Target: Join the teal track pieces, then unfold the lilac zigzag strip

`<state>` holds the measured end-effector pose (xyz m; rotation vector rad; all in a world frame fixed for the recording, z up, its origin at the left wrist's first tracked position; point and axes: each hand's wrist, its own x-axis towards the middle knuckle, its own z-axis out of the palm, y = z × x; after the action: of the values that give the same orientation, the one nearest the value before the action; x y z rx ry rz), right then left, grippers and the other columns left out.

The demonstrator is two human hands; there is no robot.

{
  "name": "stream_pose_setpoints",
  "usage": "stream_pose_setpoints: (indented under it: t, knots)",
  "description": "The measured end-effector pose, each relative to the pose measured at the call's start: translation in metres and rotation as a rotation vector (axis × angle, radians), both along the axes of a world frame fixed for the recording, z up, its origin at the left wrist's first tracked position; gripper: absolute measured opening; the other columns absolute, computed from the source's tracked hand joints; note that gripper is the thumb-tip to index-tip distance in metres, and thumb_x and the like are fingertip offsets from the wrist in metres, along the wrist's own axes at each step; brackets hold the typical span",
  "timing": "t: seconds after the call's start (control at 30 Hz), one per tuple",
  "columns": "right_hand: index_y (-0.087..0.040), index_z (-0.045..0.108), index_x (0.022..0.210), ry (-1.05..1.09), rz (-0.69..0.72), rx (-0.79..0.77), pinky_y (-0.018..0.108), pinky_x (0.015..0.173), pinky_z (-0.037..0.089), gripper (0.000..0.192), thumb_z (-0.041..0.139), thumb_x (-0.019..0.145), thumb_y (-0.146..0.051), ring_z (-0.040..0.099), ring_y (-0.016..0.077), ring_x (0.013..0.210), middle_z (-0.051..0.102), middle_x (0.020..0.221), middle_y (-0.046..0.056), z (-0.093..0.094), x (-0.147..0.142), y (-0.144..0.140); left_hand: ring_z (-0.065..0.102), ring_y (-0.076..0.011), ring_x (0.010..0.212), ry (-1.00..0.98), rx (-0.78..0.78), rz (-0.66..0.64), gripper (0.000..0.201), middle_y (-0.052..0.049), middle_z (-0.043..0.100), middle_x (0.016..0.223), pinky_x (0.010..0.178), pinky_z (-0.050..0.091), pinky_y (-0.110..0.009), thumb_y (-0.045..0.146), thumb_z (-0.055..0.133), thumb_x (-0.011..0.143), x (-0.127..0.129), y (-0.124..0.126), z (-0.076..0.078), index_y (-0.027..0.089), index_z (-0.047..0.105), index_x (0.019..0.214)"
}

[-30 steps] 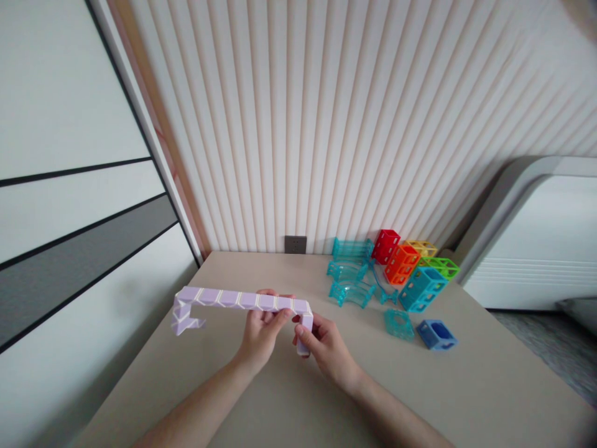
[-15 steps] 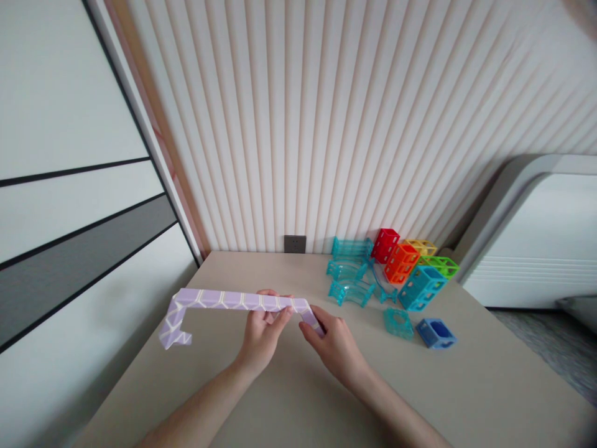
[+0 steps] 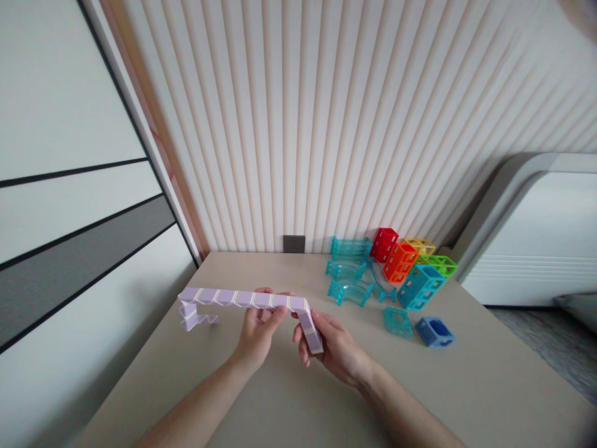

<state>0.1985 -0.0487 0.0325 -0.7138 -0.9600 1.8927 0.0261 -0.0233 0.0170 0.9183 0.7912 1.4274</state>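
A lavender snake puzzle (image 3: 224, 297) with white edges is held up over the table, its long straight section running left to right. My left hand (image 3: 255, 339) grips this section right of its middle, thumb in front and fingers behind. My right hand (image 3: 339, 353) is closed around the short right end, which bends down toward me; its fingertips show below that piece. The left end of the snake hangs free, folded down and back to the right in a zigzag hook.
On the right of the table (image 3: 280, 398) stand clear teal track pieces (image 3: 351, 291), a red block (image 3: 384, 244), an orange block (image 3: 400, 262), yellow and green frames, a teal tower (image 3: 421, 287) and a blue open block (image 3: 435, 332). A ribbed wall with a dark socket (image 3: 294, 244) rises behind.
The snake puzzle has rolled in my hands, so its left hook now appears smaller and farther right. My right hand has shifted its grip, and more of the right end shows, pointing downward.
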Motion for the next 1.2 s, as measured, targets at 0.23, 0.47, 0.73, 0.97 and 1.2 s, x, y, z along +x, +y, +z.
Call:
stream_pose_setpoints:
  t: [0.23, 0.47, 0.73, 0.97, 1.2]
  knots:
    - [-0.015, 0.062, 0.096, -0.070, -0.002, 0.070, 0.023, 0.052, 0.044, 0.052, 0.066, 0.086, -0.066, 0.056, 0.0103, 0.053, 0.065, 0.073, 0.002, 0.002, 0.003, 0.002, 0.074, -0.0214, 0.092, -0.006, 0.002, -0.025, 0.053, -0.005, 0.078, 0.097, 0.087, 0.054, -0.035, 0.036, 0.086, 0.072, -0.002, 0.000, 0.000, 0.025, 0.046, 0.105]
    - [-0.019, 0.056, 0.105, -0.329, -0.073, 0.386, 0.028, 0.066, 0.049, 0.056, 0.064, 0.084, -0.070, 0.056, 0.0148, 0.072, 0.061, 0.085, 0.002, -0.003, 0.000, 0.002, 0.073, -0.0194, 0.088, -0.001, -0.073, 0.037, 0.059, -0.003, 0.077, 0.090, 0.083, 0.054, -0.031, 0.042, 0.090, 0.065, 0.005, -0.003, 0.002, 0.022, 0.050, 0.104]
    - [-0.022, 0.056, 0.097, -0.719, -0.370, 0.501, 0.030, 0.070, 0.047, 0.029, 0.068, 0.089, -0.047, 0.060, 0.0174, 0.076, 0.066, 0.087, 0.002, -0.018, 0.003, 0.005, 0.070, -0.0178, 0.078, 0.087, 0.038, 0.051, 0.041, -0.001, 0.072, 0.079, 0.077, 0.054, -0.029, 0.039, 0.086, 0.072, 0.007, -0.004, 0.009, 0.020, 0.056, 0.092]
    - [-0.023, 0.055, 0.093, -1.106, -0.511, 0.728, 0.031, 0.072, 0.044, 0.021, 0.073, 0.087, -0.032, 0.060, 0.0204, 0.080, 0.066, 0.086, 0.001, -0.014, 0.007, 0.005, 0.070, -0.0192, 0.077, 0.146, 0.025, 0.060, 0.038, -0.003, 0.072, 0.076, 0.075, 0.055, -0.030, 0.041, 0.087, 0.069, 0.007, -0.005, 0.020, 0.018, 0.060, 0.084]
    - [-0.022, 0.056, 0.084, -1.444, -0.630, 1.092, 0.032, 0.073, 0.035, 0.014, 0.066, 0.094, -0.022, 0.058, 0.0206, 0.078, 0.064, 0.080, 0.002, -0.004, 0.016, 0.004, 0.069, -0.0196, 0.078, 0.220, 0.082, 0.075, 0.035, -0.001, 0.068, 0.076, 0.075, 0.054, -0.029, 0.037, 0.087, 0.069, 0.008, -0.005, 0.020, 0.020, 0.059, 0.080]
